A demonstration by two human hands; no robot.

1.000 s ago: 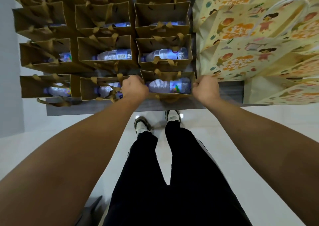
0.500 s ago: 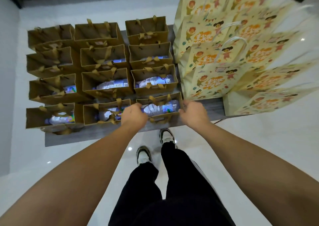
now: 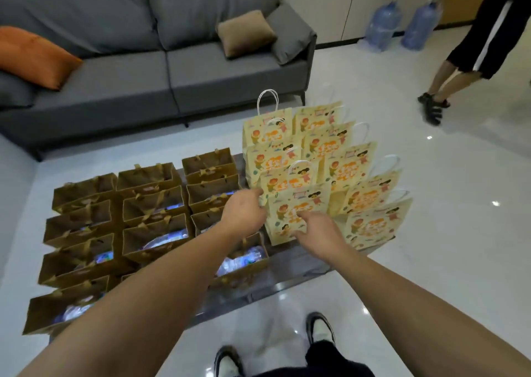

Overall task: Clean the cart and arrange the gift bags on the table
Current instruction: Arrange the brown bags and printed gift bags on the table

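both hands have left the near brown bag (image 3: 244,261) and moved right to the nearest yellow printed bag (image 3: 298,212) on the table (image 3: 298,264), left hand (image 3: 244,214) pinching its left edge, right hand (image 3: 313,230) spread open against its front, so straightening the yellow rows likely comes next.

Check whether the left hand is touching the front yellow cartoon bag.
Touching. The head view shows the left hand with its fingertips on the left edge of the front yellow bag.

Low grey tabletop (image 3: 290,279) on glossy white floor (image 3: 448,233), crowded with open brown paper gift bags (image 3: 155,201) in rows at left, several holding water bottles (image 3: 244,260), and yellow cartoon-print bags (image 3: 298,207) standing upright at right.
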